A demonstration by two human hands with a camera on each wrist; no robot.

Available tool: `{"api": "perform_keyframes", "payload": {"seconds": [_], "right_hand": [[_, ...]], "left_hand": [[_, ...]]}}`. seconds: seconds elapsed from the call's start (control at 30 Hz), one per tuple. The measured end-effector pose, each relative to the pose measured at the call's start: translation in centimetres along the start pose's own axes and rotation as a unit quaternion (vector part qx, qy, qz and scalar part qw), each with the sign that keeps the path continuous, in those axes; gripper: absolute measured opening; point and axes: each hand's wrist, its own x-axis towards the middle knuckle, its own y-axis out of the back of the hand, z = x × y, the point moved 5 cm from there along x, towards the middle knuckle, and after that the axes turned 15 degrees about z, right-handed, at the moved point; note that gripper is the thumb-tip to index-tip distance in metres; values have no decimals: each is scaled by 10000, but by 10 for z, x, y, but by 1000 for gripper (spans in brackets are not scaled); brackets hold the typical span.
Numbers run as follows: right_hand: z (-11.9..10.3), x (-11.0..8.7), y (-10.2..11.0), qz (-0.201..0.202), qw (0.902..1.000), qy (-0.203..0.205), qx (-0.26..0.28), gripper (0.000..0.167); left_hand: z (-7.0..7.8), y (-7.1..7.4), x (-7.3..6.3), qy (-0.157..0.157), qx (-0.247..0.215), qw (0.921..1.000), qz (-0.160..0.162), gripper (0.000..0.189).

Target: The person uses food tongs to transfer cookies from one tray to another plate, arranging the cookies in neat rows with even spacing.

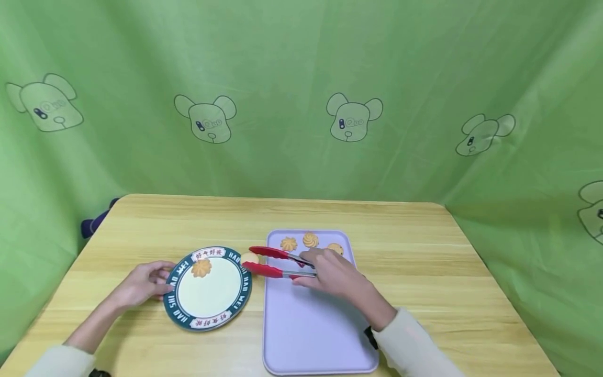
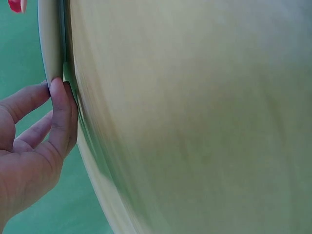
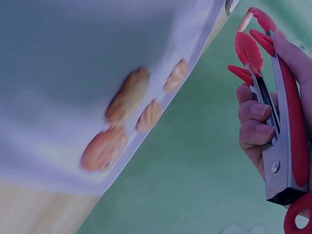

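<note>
My left hand pinches the left rim of a round plate with a dark green lettered border; the left wrist view shows thumb and fingers on either side of its edge. One ridged cookie lies on the plate's upper left. My right hand grips metal tongs with red scalloped tips and red handle strips. Between the tips is a pale round cookie, overlapping the plate's right rim in the head view. Beneath the right hand lies a lilac tray.
Near the tray's far end sit several cookies, among them a ridged one, a swirled one and a rounder one partly behind the right hand. A wooden table carries everything, with a green curtain behind.
</note>
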Motion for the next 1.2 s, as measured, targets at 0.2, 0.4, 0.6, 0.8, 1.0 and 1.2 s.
{"api": "perform_keyframes", "payload": {"seconds": [0.2,0.4,0.6,0.8,1.0,1.2], "right_hand": [[-21,24,-16,-292,9993,181,-129,44],[-35,38,-34,-548,9981,201,-183,44],[-42,41,-45,-731,9970,75,-255,47],[-45,43,-48,-884,9954,-104,-348,50],[-42,38,-41,-829,9956,-240,-363,58],[-24,26,-25,-539,9967,-575,-209,60]], "left_hand": [[-1,-1,1,-77,7,10000,10,60],[0,0,2,-122,30,9999,5,60],[0,0,2,-122,9,9999,12,59],[0,2,2,-109,24,9999,26,59],[-2,1,3,-115,7,9999,18,59],[-4,-1,3,-111,-76,9999,-6,60]]}}
